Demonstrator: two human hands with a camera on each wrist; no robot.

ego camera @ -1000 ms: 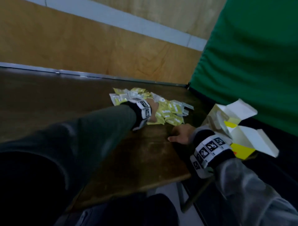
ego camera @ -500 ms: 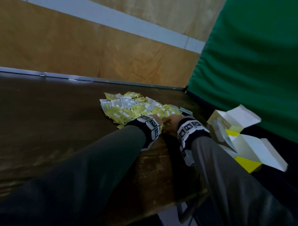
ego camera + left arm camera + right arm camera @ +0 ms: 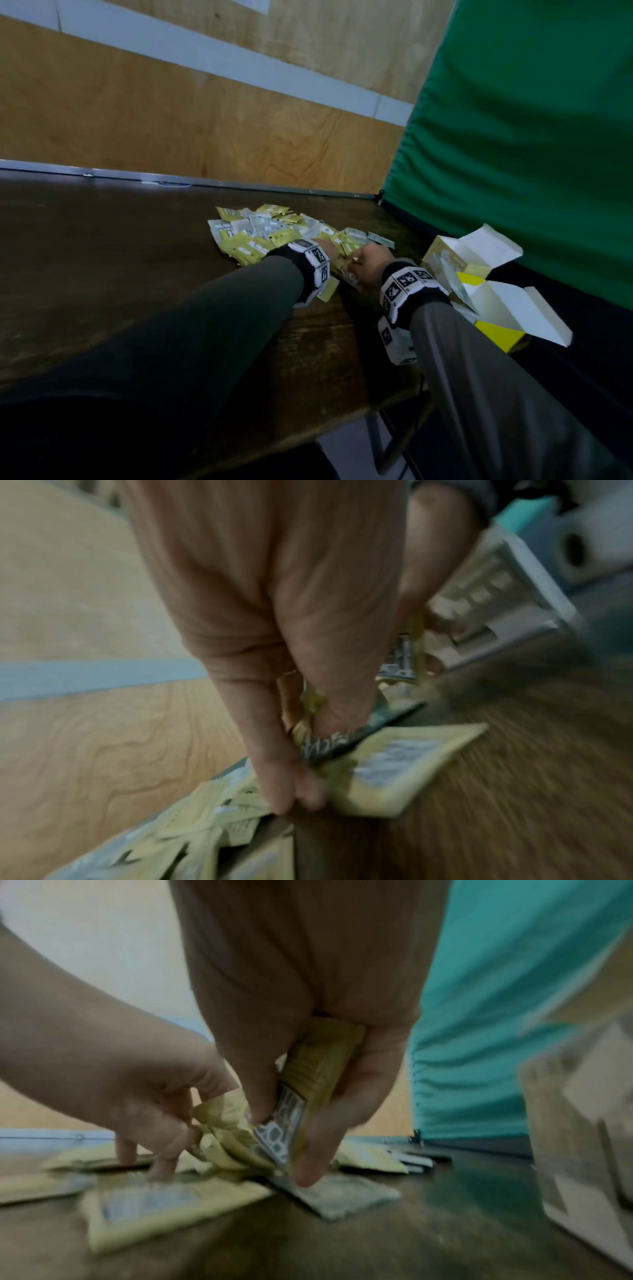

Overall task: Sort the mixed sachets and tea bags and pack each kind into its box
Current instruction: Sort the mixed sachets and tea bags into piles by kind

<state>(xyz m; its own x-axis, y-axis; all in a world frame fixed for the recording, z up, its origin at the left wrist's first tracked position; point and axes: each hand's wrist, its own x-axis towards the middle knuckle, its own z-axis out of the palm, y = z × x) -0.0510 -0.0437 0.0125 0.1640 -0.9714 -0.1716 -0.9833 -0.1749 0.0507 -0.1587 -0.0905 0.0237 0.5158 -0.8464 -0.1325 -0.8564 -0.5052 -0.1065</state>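
A mixed pile of yellow and silver-white sachets (image 3: 274,229) lies on the dark wooden table (image 3: 137,274). At its near right edge my two hands meet. My left hand (image 3: 330,248) (image 3: 308,764) pinches a crumpled yellow sachet (image 3: 219,1123) between thumb and fingers. Its fingertips (image 3: 291,799) rest on a flat yellow sachet (image 3: 387,767) on the table. Between thumb and fingers, my right hand (image 3: 368,262) (image 3: 284,1145) grips a small upright stack of yellow sachets (image 3: 318,1066). Two open boxes stand to the right: a pale one (image 3: 445,260) and a yellow-and-white one (image 3: 507,308).
A green cloth screen (image 3: 513,137) hangs along the table's right side, close behind the boxes. A wooden wall panel (image 3: 171,120) backs the far edge. The table's front right corner (image 3: 394,394) is near my right forearm. A silver sachet (image 3: 335,1196) lies under my right fingers.
My right hand left the table edge by the boxes and came to the pile beside my left hand. Both hands now hold yellow sachets at the pile's near edge.
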